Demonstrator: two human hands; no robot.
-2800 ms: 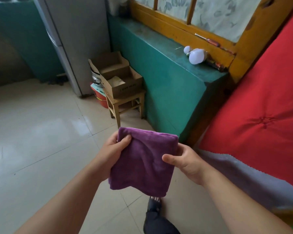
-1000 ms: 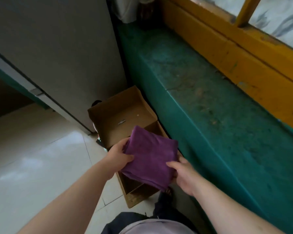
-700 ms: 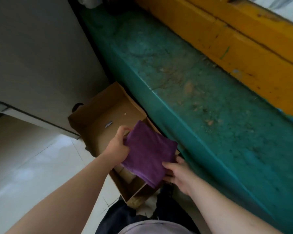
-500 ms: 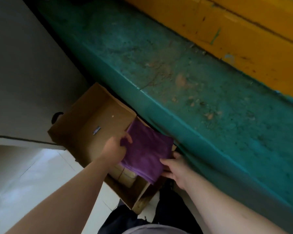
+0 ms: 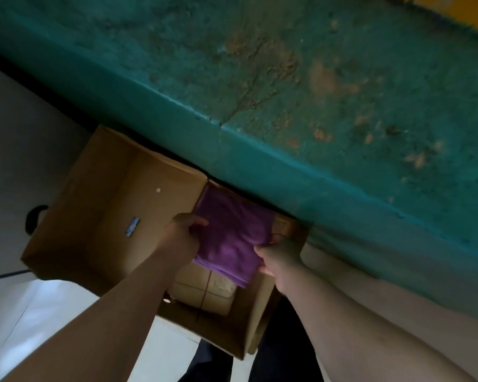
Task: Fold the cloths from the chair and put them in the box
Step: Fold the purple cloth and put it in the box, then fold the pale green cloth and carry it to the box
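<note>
Teal ledge (image 5: 329, 92) fills the top, paint worn in brown patches. Grey cabinet side (image 5: 20, 150) at left, pale tiled floor (image 5: 39, 307) below. Open cardboard box (image 5: 102, 210) sits just beside the ledge, flap laid out to the left. Folded purple cloth (image 5: 231, 235) held over the box's opening, above a tied parcel (image 5: 204, 288) inside. Left hand (image 5: 181, 238) grips the cloth's left edge, fingers curled round it; right hand (image 5: 280, 253) pinches its right edge.
</note>
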